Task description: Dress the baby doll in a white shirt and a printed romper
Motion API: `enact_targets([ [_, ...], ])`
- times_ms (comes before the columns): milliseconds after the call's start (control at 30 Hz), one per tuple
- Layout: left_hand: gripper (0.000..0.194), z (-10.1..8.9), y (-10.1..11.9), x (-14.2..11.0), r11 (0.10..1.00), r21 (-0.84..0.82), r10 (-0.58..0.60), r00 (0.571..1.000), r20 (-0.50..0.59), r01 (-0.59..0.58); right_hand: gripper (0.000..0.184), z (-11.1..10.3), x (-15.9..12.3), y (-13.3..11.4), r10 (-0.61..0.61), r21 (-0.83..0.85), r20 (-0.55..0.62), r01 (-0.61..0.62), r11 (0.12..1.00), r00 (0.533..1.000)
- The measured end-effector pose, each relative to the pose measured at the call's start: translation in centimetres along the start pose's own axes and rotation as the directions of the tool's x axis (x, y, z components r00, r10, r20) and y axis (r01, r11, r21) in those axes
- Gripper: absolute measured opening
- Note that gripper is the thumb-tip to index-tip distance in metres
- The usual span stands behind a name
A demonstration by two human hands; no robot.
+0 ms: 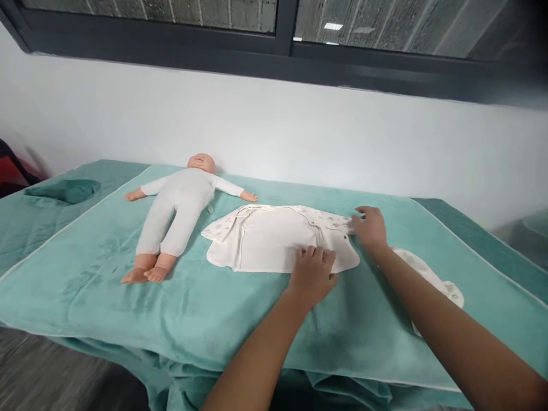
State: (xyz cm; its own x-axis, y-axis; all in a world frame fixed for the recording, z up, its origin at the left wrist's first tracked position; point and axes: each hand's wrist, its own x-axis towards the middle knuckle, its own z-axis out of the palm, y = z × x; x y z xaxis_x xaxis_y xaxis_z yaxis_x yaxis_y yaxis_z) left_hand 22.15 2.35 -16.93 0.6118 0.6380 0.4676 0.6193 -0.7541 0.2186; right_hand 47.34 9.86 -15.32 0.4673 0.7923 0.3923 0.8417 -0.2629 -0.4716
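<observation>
Hands: we see the left hand (312,269) laid palm down, fingers (318,254) loosely bent, on the lower edge of a small white garment (274,240). The right hand (370,228) meets the end of its patterned sleeve (331,220); whether it grips the cloth, we cannot tell. The garment lies spread on a pale green cover (94,279), mid-view. Beside the right forearm (428,308) we note a white cloth piece (413,262), partly hidden by that arm. Left of the garment, a doll (180,200) in a white suit (188,185) lies on its back, arms (231,187) outstretched, feet (159,272) bare. Beyond rises a white wall (274,137), topped by a dark window frame (171,43).
</observation>
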Motion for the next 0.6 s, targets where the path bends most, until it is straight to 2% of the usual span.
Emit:
enact_targets([
  [67, 0.026, 0.7, 0.9, 0.8, 0.998, 0.054, -0.013, 1.000, -0.018, 0.014, 0.041, 0.4, -0.6, -0.5, -0.132, -0.079, 0.038, 0.135, 0.988, 0.990],
  [100, 0.018, 0.9, 1.3, 1.1, 0.997, 0.077, -0.014, 1.000, -0.026, 0.016, 0.043, 0.6, -0.8, -0.6, -0.141, -0.134, 0.061, 0.148, 0.980, 0.988],
  [167, 0.010, 1.4, 1.6, 1.5, 0.995, 0.101, 0.003, 1.000, -0.028, 0.000, 0.049, 0.7, -0.8, 0.0, -0.020, -0.227, 0.106, 0.044, 0.973, 0.994],
  [233, 0.010, 1.6, 1.6, 1.6, 0.996, 0.093, 0.020, 0.999, -0.026, -0.018, 0.049, 0.8, -0.4, 1.1, 0.128, -0.246, 0.183, -0.080, 0.966, 0.975],
  [267, 0.010, 1.6, 1.5, 1.6, 0.997, 0.080, 0.016, 0.999, -0.034, -0.013, 0.046, 0.7, 0.0, 1.8, 0.164, -0.233, 0.228, -0.109, 0.966, 0.960],
  [367, 0.010, 1.4, 1.3, 1.4, 0.998, 0.009, -0.064, 0.993, -0.099, 0.066, 0.033, 0.6, 1.0, 3.5, 0.176, -0.182, 0.292, -0.126, 0.975, 0.940],
  [467, 0.009, 1.2, 1.2, 1.2, 0.989, -0.070, -0.139, 0.982, -0.125, 0.131, 0.036, 0.5, 1.9, 4.4, 0.205, -0.172, 0.282, -0.161, 0.972, 0.937],
  [600, 0.010, 1.1, 1.3, 1.1, 0.993, -0.071, -0.102, 0.984, -0.149, 0.092, 0.039, 0.3, 2.5, 4.7, 0.227, -0.136, 0.295, -0.194, 0.972, 0.928],
])
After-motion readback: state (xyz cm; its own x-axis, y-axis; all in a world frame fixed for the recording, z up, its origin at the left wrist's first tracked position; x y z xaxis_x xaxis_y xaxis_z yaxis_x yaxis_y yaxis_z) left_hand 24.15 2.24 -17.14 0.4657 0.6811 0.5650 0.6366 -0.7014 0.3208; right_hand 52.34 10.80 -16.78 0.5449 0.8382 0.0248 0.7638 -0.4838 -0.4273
